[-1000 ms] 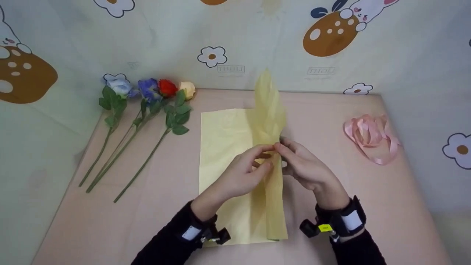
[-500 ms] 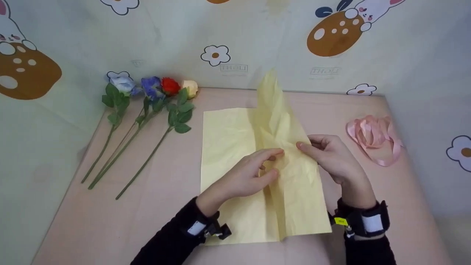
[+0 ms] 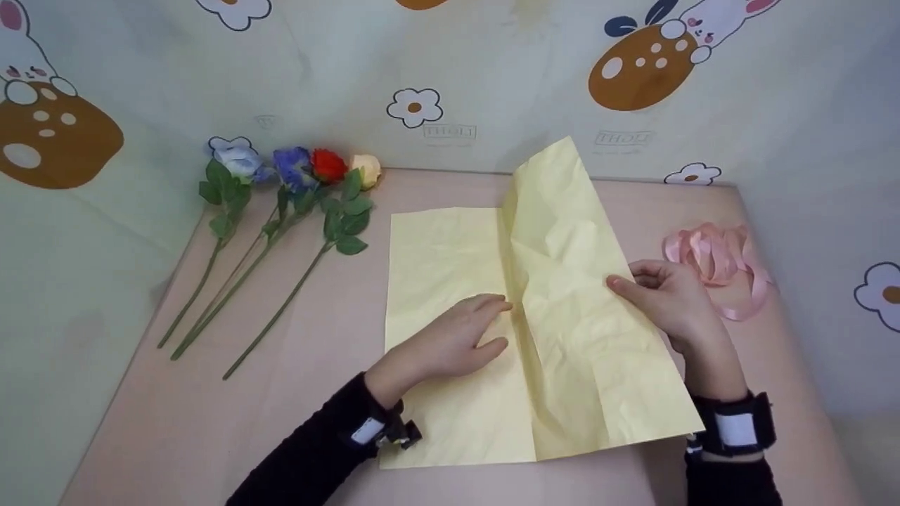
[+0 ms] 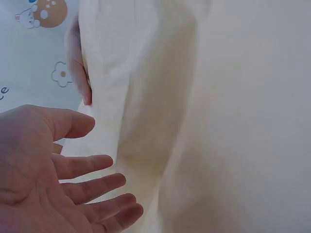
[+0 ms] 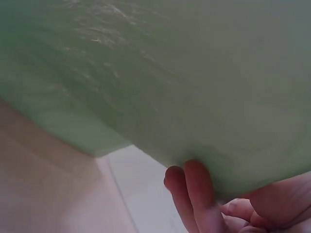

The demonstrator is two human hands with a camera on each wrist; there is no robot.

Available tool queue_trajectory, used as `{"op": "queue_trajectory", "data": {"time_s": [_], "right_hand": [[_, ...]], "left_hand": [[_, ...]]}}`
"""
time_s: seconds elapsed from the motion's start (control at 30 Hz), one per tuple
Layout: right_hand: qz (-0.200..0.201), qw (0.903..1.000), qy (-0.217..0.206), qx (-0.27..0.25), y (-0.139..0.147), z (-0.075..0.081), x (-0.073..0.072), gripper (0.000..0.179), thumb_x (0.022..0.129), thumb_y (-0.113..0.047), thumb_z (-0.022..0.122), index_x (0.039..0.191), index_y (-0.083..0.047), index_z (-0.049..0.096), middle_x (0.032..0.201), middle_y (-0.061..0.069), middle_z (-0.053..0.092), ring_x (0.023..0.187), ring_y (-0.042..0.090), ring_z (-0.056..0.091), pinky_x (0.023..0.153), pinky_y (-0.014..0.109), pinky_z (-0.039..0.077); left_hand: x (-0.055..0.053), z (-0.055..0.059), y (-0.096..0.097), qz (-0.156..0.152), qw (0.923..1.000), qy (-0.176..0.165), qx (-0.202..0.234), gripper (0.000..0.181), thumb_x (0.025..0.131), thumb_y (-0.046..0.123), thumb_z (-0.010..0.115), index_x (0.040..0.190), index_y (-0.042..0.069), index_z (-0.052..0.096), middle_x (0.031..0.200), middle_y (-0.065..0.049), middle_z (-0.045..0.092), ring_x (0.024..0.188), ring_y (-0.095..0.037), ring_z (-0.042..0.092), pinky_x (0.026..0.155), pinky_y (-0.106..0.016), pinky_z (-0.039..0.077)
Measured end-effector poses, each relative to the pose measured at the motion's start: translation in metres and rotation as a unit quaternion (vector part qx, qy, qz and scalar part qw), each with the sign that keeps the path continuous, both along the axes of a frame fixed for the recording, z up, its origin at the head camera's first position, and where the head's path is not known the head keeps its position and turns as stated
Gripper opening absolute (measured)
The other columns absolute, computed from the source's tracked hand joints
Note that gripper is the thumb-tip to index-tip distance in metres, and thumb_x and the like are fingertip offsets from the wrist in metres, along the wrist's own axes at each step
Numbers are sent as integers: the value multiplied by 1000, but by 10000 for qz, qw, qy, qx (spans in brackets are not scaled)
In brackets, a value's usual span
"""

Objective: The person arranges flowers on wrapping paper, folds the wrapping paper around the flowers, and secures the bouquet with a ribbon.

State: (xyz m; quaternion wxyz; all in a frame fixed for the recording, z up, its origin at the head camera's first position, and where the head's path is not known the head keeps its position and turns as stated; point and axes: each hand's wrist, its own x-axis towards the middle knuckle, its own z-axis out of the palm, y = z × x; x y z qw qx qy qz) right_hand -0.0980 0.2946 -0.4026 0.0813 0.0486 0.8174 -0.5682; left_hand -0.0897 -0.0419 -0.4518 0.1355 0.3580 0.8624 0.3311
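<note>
A pale yellow sheet of wrapping paper [image 3: 450,267] lies in the middle of the table, its right part lifted and creased along a lengthwise fold. My right hand [image 3: 671,302] pinches the raised right edge, thumb on the yellow face and fingers behind. In the right wrist view the paper's underside [image 5: 146,87] looks green, with fingertips [image 5: 199,179] against it near the edge. My left hand [image 3: 457,337] hovers over or lightly touches the paper just left of the fold. Its fingers [image 4: 92,187] are spread and relaxed in the left wrist view, holding nothing.
Several artificial flowers lie at the left: a light blue one [image 3: 238,160], a purple-blue one [image 3: 294,167], a red one [image 3: 328,166] and a cream one [image 3: 365,170]. A loose pink ribbon [image 3: 724,256] lies at the right, partly behind my right hand. A patterned cloth [image 3: 316,70] hangs behind the table.
My right hand has moved right, drawing the paper's edge with it, so the folded part has spread open. My left hand has come away from the edge and shifted slightly left and down.
</note>
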Motion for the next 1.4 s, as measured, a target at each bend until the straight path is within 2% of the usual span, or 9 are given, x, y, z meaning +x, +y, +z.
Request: {"op": "queue_trajectory", "data": {"time_s": [0.2, 0.47, 0.7, 0.83, 0.9, 1.0, 1.07, 1.2, 1.4], "right_hand": [[-115, 9983, -50, 566, 26, -13, 3, 39, 105, -16, 77, 126, 16, 70, 89, -1, 79, 69, 7, 72, 61, 26, 61], [98, 9884, -494, 1431, 43, -36, 7, 41, 99, -29, 84, 114, 8, 76, 80, -1, 74, 66, 12, 64, 56, 27, 52], [580, 9681, -693, 2338, 40, -53, 8, 33, 97, -31, 86, 100, -1, 75, 70, -2, 66, 60, 15, 57, 50, 29, 43], [737, 9450, -402, 3161, 30, -47, 6, 43, 95, -34, 86, 108, 5, 74, 82, 9, 73, 72, 24, 65, 62, 38, 53], [703, 9337, -215, 3504, 21, -41, 4, 60, 96, -37, 84, 124, 13, 67, 107, 26, 72, 96, 40, 67, 82, 51, 59], [689, 9288, 167, 3637, 2, -35, 1, 85, 98, -39, 80, 149, 19, 46, 144, 44, 50, 133, 58, 50, 111, 68, 45], [897, 9279, 498, 3585, -13, -34, 2, 94, 99, -41, 80, 157, 18, 35, 156, 47, 35, 146, 65, 33, 121, 73, 31], [1770, 9190, 640, 3465, -38, -34, 15, 101, 99, -50, 79, 163, 13, 33, 166, 44, 27, 153, 65, 25, 123, 75, 24], [3135, 8729, 15, 3739, -51, -14, 38, 112, 99, -62, 74, 167, 11, 24, 170, 44, 19, 155, 69, 17, 115, 86, 24]], "left_hand": [[0, -14, -26, 79, 9911, 67, -1328, 67, 111, 30, 65, 166, 3, 40, 177, -22, 28, 164, -47, 19, 126, -69, 27], [-7, -16, -55, 78, 9917, -6, -1280, 72, 106, 36, 74, 166, 8, 45, 178, -17, 28, 166, -41, 18, 126, -70, 26], [-13, -17, -66, -207, 9893, 487, -1362, 72, 104, 37, 77, 163, 7, 49, 174, -19, 37, 163, -43, 27, 124, -67, 33], [-14, -18, -67, -242, 9884, 519, -1406, 73, 104, 39, 76, 164, 8, 48, 174, -18, 36, 163, -43, 27, 124, -68, 33], [-14, -19, -68, -239, 9878, 523, -1449, 73, 105, 40, 75, 164, 9, 47, 175, -17, 35, 163, -43, 26, 124, -68, 32], [-14, -18, -69, -237, 9868, 507, -1520, 73, 105, 41, 74, 165, 9, 46, 175, -17, 35, 163, -43, 26, 124, -68, 32], [-14, -17, -68, -253, 9860, 468, -1579, 73, 106, 40, 73, 165, 9, 46, 175, -18, 34, 164, -43, 25, 123, -69, 32], [-13, -13, -64, -350, 9840, 401, -1699, 72, 106, 40, 73, 165, 8, 46, 175, -19, 34, 163, -45, 25, 122, -70, 33], [-15, -12, -61, -354, 9800, 436, -1909, 74, 106, 43, 73, 165, 10, 46, 176, -17, 32, 163, -43, 26, 123, -70, 33]]}}
